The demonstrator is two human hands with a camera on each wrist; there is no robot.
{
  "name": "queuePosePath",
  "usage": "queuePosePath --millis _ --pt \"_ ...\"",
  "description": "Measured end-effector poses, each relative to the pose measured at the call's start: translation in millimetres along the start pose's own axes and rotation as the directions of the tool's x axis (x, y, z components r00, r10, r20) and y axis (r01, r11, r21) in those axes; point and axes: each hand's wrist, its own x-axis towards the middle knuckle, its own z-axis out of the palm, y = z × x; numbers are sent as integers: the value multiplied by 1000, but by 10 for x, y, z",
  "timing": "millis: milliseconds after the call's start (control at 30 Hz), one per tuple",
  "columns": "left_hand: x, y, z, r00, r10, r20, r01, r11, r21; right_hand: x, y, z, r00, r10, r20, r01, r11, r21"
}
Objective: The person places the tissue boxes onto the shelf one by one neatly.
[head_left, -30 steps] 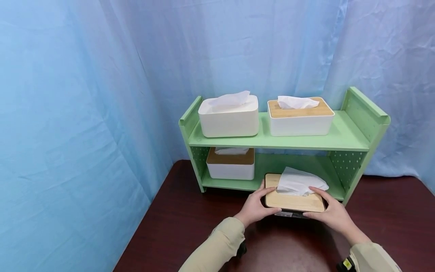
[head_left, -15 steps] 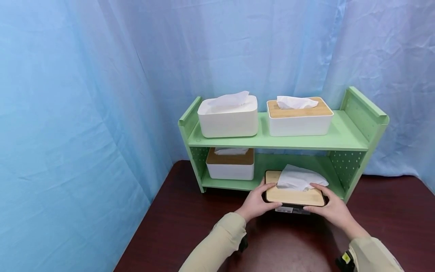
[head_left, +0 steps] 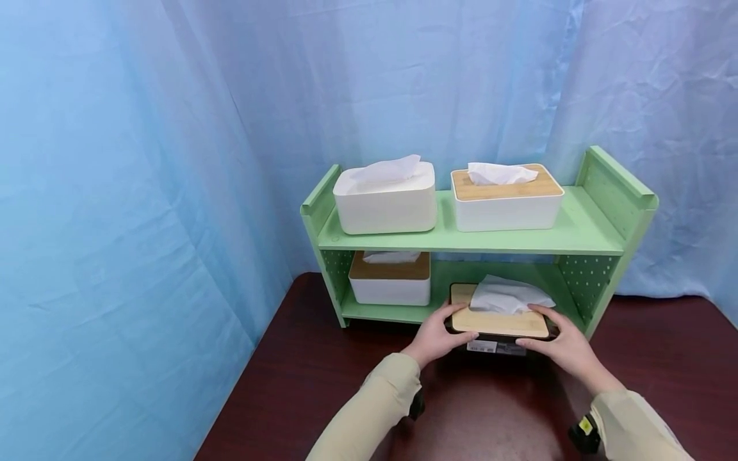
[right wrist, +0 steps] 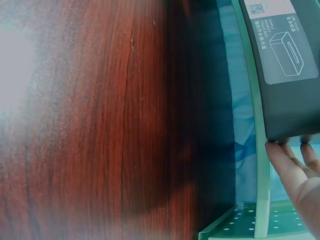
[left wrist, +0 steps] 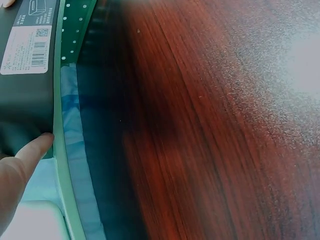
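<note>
A black tissue box with a pale wooden lid and a white tissue sticking out is at the front right of the lower shelf. My left hand grips its left end, and my right hand grips the right end. Both thumbs lie at the near side, fingers around the ends. In the left wrist view, a label with a barcode shows on the black box; one fingertip touches near its edge. The right wrist view shows the other end of the box against my fingers. Its underside contact with the shelf is hard to tell.
The green two-tier shelf stands on a dark wooden table. Its upper tier holds a white tissue box and a wood-lidded one. A brown-lidded tissue box sits lower left. Blue curtains hang behind and left.
Both hands have moved the black tissue box forward, away from me, deeper toward the lower shelf. The grip stays the same, and the other boxes stay in their places.
</note>
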Motion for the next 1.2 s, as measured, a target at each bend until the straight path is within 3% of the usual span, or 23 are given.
queuePosePath --millis 267,400,667,767,867,933,1033,1133,1200 --pt "25 14 -13 1000 19 4 -19 999 35 3 19 13 1000 -14 -1 14 1000 11" --pt "-11 11 -26 999 50 17 -51 993 107 -26 25 30 999 -37 -21 37 999 9" --pt "-153 95 -34 996 89 -17 -81 957 278 -92 15 46 996 -57 -73 56 998 -19" --pt "-234 130 -39 990 140 -33 -119 927 357 -144 -41 24 991 -62 -118 58 998 -37" --pt "-330 160 -40 974 221 -41 -179 872 457 -221 -126 -1 974 -100 -203 86 993 -75" --pt "-402 171 -32 961 274 -33 -213 814 540 -280 -190 -14 953 -160 -259 138 985 -100" --pt "-517 164 0 944 329 7 -254 713 653 -379 -265 -20 894 -296 -336 252 953 -168" --pt "-627 149 49 938 341 57 -271 624 733 -468 -281 9 813 -443 -379 364 893 -264" --pt "-687 139 83 939 335 84 -273 571 775 -535 -256 62 790 -490 -369 389 865 -317"
